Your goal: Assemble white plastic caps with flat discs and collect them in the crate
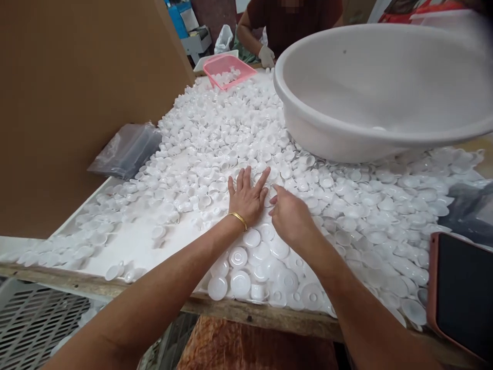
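Observation:
Several small white plastic caps [239,139] cover a white tabletop [127,246]. My left hand [248,198], with a gold bangle on the wrist, lies flat on the caps with its fingers stretched out and spread. My right hand [288,213] sits just to its right, fingers curled together over the caps beside the left fingers; what they pinch, if anything, is hidden. A large white basin [385,92] rests on the caps at the right, tilted toward me.
A brown cardboard wall [77,92] stands at the left with clear plastic bags [127,149] at its foot. A pink tray [228,70] of caps lies at the far end, near another person's gloved hand [266,55]. A phone [462,293] lies at the right edge.

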The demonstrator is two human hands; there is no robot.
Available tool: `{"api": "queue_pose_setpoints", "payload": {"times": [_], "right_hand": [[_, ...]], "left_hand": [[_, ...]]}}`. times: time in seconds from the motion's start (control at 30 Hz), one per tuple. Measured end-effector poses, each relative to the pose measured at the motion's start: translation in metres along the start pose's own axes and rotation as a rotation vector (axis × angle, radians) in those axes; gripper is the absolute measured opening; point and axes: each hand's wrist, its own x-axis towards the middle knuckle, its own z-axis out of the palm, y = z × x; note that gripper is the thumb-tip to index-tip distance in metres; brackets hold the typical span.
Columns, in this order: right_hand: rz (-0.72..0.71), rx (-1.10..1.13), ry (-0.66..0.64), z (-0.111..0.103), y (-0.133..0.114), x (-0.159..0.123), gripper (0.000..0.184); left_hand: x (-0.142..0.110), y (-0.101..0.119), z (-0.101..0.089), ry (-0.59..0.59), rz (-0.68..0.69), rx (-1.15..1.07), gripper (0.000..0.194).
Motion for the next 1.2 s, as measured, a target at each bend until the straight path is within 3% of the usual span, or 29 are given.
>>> {"api": "queue_pose_setpoints", "payload": {"times": [0.07,0.13,0.27,0.4,0.5,0.63,0.73,0.9,0.97,1.1,1.2], "right_hand": [[0.011,-0.035,0.034,-0.008,-0.001,0.001,0.053],[-0.008,-0.089,0.025,-0.012,-0.004,0.002,0.046],[-0.145,-0.298,-0.167,-0.010,-0.005,-0.004,0.024],[-0.273,-0.428,-0.384,-0.003,0.002,-0.009,0.023],[-0.320,-0.504,-0.418,0.001,0.005,-0.011,0.030],[-0.356,-0.505,-0.427,-0.002,0.004,-0.013,0.023],[-0.298,-0.402,-0.363,-0.009,0.004,-0.013,0.011],[-0.256,-0.116,-0.084,-0.005,0.003,-0.011,0.006],[-0.303,0.042,-0.027,0.006,0.003,-0.009,0.008],[-0.392,0.262,0.039,0.027,0.006,-0.004,0.010],[-0.457,0.377,0.071,0.037,0.009,-0.002,0.012]], "left_hand": [[0.002,-0.001,0.002,-0.006,0.005,-0.010,0.047],[0.004,-0.002,0.004,0.012,0.003,-0.018,0.047],[0.000,-0.002,0.003,0.048,-0.029,-0.002,0.047],[-0.019,-0.001,-0.003,0.027,-0.065,0.029,0.048],[-0.037,0.003,-0.009,0.075,-0.068,0.017,0.047],[-0.044,-0.002,-0.024,0.106,-0.123,-0.157,0.044],[-0.045,-0.029,-0.042,0.042,-0.144,-0.218,0.037],[-0.066,-0.076,-0.055,0.034,-0.142,0.016,0.020],[-0.073,-0.075,-0.051,0.036,-0.083,0.064,0.018],[-0.071,-0.050,-0.040,0.029,0.059,0.040,0.016],[-0.063,-0.039,-0.042,0.054,0.005,-0.088,0.018]]}}
